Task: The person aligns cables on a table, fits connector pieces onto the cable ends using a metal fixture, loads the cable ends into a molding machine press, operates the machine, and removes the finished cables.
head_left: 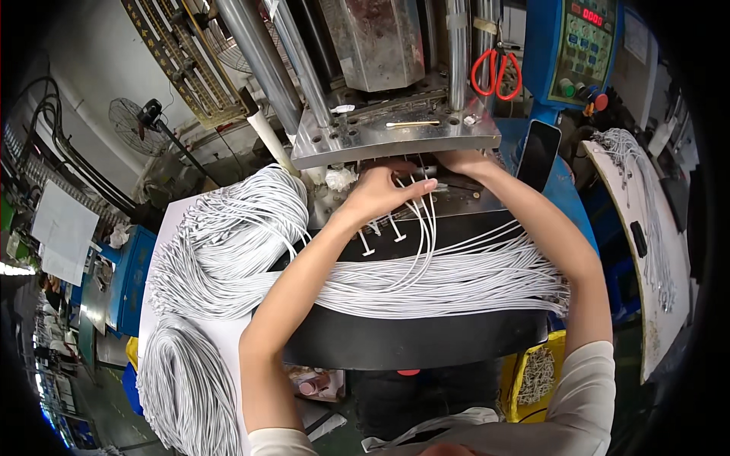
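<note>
Several thin white cables [427, 228] rise from the bundle on the black worktop to the press opening, where my left hand [380, 191] grips them with the thumb across them. Its other fingers are partly hidden under the steel plate [395, 137]. My right hand [462, 162] reaches under the plate's right side, and its fingers are out of sight. Small white T-shaped plastic pieces [366, 245] hang by my left wrist. Below my hands lies a wide bundle of white cables [441, 285], its ends near my right forearm.
Coiled white cables [228, 235] and another coil [186, 387] lie at left. A blue control box [582, 53], red-handled scissors [496, 74] and a phone [538, 156] are at right. A cotton swab [413, 124] rests on the plate. A yellow bin [536, 376] holds small parts.
</note>
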Tool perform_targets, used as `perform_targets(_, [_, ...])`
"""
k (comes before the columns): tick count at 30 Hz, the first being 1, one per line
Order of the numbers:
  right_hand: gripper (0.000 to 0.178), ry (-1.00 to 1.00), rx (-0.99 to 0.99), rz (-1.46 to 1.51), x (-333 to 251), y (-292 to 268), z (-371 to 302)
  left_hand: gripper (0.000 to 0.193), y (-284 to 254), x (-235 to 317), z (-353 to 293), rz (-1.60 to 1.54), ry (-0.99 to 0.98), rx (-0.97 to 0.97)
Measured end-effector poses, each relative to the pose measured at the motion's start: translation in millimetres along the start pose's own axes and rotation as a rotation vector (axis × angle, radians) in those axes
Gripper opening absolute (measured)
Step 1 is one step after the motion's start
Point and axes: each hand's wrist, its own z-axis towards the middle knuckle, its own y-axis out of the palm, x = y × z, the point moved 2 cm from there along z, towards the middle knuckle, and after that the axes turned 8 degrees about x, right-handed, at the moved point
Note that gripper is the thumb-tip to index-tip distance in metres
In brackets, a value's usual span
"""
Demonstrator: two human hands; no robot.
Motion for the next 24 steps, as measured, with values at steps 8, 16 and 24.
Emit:
perform_targets(8, [0.056, -0.225, 0.219, -0.501, -60, 30, -57, 0.124, 4, -3, -8, 0.474, 0.181, 0.028])
perform_targets(16, [0.060, -0.088, -0.143, -0.291, -44, 27, -31, 0.128, 2, 10, 11, 0.558, 0.209, 0.086])
perform_targets(24, [0.063, -0.249, 0.106, -0.137, -86, -46, -152, 0.100, 9, 46, -78, 0.495, 0.712, 0.230])
